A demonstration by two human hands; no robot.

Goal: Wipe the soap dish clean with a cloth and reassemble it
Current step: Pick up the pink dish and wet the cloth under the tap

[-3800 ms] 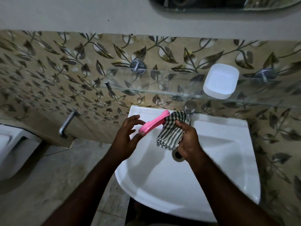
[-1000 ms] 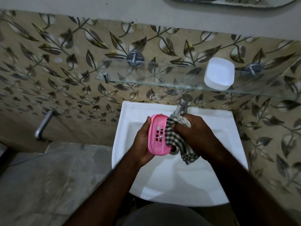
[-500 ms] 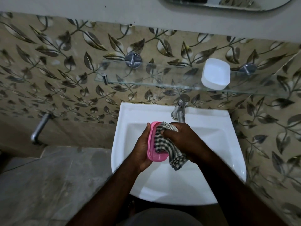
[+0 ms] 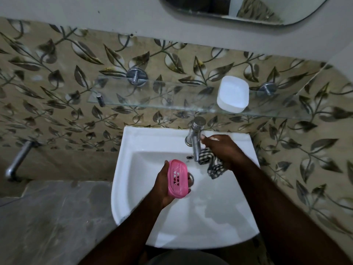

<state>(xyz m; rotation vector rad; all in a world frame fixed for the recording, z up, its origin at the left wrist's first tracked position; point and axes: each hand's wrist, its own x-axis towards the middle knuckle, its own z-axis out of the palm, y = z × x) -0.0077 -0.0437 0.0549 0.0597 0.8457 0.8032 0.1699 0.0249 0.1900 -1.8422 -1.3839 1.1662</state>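
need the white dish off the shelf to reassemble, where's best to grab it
Probably grip the white dish across its left and right sides, from the front above the glass shelf: the tiled wall stands behind it, and those rounded sides are bare. The right hand is nearer but holds the cloth.

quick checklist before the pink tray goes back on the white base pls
1. Pink tray securely held: ok, the left hand grips it over the sink.
2. Cloth off the tray: ok, the right hand holds it beside the tap.
3. Tray wiped clean: cannot tell, too dim.
4. White base ready: ok, it sits on the glass shelf with nothing on top.
5. Base wiped: cannot tell.
6. Right hand free to steady the base: not ok, it holds the cloth.
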